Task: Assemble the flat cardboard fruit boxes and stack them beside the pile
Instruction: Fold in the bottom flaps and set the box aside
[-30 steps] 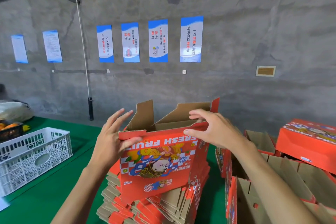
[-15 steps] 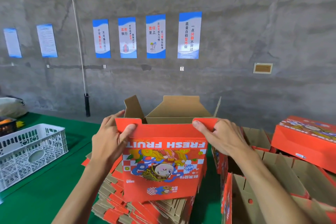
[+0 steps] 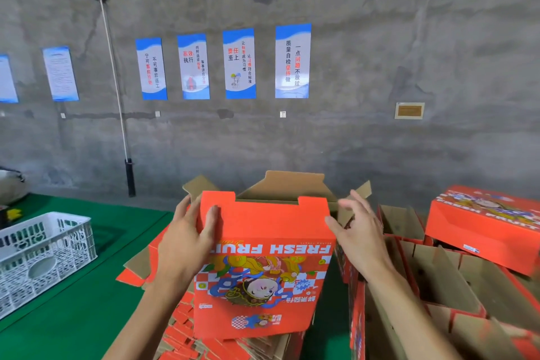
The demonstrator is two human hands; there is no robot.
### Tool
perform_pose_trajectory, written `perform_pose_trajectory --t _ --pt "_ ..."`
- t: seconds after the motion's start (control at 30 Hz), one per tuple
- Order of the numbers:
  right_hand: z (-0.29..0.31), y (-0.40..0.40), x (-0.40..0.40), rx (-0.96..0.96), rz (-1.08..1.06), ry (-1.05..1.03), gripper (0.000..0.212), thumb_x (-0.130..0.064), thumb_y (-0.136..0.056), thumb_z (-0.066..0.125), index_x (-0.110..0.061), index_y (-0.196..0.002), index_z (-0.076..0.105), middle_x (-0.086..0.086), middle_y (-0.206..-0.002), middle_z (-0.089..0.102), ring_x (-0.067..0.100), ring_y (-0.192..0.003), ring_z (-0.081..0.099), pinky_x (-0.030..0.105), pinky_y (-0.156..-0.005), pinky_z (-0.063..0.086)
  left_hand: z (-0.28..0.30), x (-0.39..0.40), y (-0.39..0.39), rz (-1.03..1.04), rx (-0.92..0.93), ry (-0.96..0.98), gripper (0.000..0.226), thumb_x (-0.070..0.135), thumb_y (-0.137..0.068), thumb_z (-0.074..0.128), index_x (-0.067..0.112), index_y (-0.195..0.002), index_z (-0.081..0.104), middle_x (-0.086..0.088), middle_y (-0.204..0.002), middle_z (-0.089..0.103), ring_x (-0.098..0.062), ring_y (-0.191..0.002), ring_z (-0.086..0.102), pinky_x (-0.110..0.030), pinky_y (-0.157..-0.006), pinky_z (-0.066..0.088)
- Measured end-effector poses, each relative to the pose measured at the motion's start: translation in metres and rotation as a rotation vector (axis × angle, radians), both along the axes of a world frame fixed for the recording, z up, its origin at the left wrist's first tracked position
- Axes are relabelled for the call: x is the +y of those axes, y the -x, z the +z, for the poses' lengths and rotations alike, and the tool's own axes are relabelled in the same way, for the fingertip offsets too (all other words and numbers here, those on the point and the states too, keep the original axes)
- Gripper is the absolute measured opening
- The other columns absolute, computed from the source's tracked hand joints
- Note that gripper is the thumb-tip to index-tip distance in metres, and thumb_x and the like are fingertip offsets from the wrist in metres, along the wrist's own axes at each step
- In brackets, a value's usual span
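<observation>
Fruit box printed "FRESH FRUIT" upside down; left hand grips its edge; right hand fingers spread, loose.

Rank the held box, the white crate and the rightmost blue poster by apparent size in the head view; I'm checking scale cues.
1. Held box, though nearness to the camera inflates it.
2. White crate, partly cut off at the left edge.
3. Rightmost blue poster, far away on the wall.

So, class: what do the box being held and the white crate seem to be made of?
Box: probably cardboard, glossy orange print outside, bare brown flaps inside. Crate: likely moulded plastic, white, with lattice walls.
</observation>
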State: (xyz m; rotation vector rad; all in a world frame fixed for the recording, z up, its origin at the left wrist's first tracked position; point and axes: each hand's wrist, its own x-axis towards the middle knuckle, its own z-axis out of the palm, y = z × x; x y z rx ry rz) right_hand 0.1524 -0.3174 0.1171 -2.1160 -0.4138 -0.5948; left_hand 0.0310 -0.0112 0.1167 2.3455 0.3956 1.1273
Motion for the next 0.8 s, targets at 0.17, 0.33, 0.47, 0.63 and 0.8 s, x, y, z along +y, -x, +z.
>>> perform_pose_trajectory --t 0.17,0.33,0.47,0.63,0.8 --pt "-0.008 -0.001 0.009 -0.03 0.001 -0.163 0.102 -0.02 -0.089 0.08 -0.027 -0.163 0.01 -0.007 -0.172 -0.006 0.022 -0.156 0.019 0.033 -0.114 0.026 0.003 -0.007 -0.013 -0.106 -0.094 0.16 0.054 0.036 -0.098 0.064 0.023 -0.147 0.047 -0.005 -0.144 0.058 -0.023 -0.127 0.056 -0.031 -0.095 0.038" --pt "0.002 -0.01 0.003 0.072 0.04 -0.362 0.109 -0.01 -0.091 0.076 -0.042 -0.16 -0.002 -0.004 -0.171 0.007 0.035 -0.133 0.056 0.043 -0.1 0.055 0.018 -0.006 -0.017 -0.215 -0.067 0.265 0.059 0.013 -0.098 0.069 0.013 -0.153 0.048 0.006 -0.155 0.044 -0.018 -0.14 0.049 -0.025 -0.11 0.037" --pt "0.017 -0.026 -0.006 0.246 -0.039 -0.264 0.078 -0.023 -0.101 0.064 -0.023 -0.161 0.015 0.008 -0.154 0.049 0.026 -0.118 0.062 0.038 -0.092 0.048 0.017 -0.005 -0.014 -0.271 -0.05 0.315 0.063 0.014 -0.096 0.072 0.019 -0.154 0.048 0.006 -0.155 0.047 -0.009 -0.131 0.053 -0.013 -0.097 0.041" --pt "0.023 -0.036 -0.015 0.276 0.053 -0.047 0.03 -0.029 -0.107 0.05 -0.02 -0.135 0.046 -0.007 -0.11 0.068 0.025 -0.096 0.072 0.045 -0.079 0.06 0.021 -0.012 -0.012 -0.363 -0.094 0.286 0.073 0.003 -0.096 0.069 0.018 -0.16 0.036 0.007 -0.167 0.027 -0.006 -0.151 0.03 -0.013 -0.118 0.029" --pt "0.036 -0.022 -0.024 0.167 0.414 -0.252 0.082 -0.006 -0.1 0.055 -0.066 -0.145 0.021 -0.009 -0.118 0.065 0.022 -0.089 0.073 0.034 -0.07 0.06 0.028 -0.008 -0.004 -0.397 -0.114 -0.041 0.079 -0.001 -0.093 0.071 0.012 -0.16 0.033 0.01 -0.17 0.019 0.012 -0.15 0.018 -0.005 -0.117 0.015"
